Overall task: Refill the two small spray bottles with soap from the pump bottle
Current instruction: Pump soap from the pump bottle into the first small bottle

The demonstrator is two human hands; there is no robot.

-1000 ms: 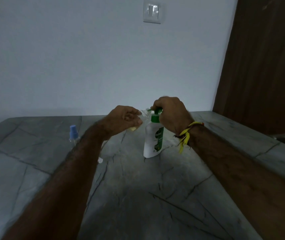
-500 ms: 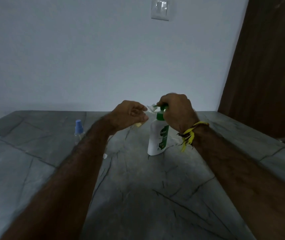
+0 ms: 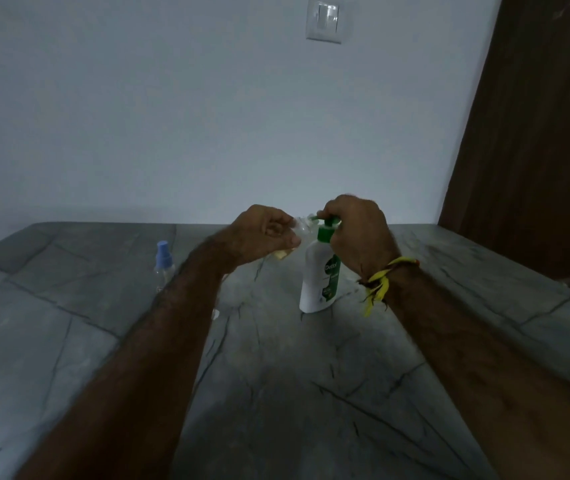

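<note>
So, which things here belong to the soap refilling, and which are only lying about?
Belong to the job:
- pump bottle, under the right hand
- small clear bottle, held at the spout by the left hand
- blue-capped spray bottle, standing apart on the counter

Just there:
- wall switch
- wooden door

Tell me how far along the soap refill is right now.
Nothing looks finished yet. In hand: the left hand holds a small clear bottle at the green nozzle of the pump bottle, with the right hand on the pump. Left: the blue-capped spray bottle, capped on the counter.
</note>
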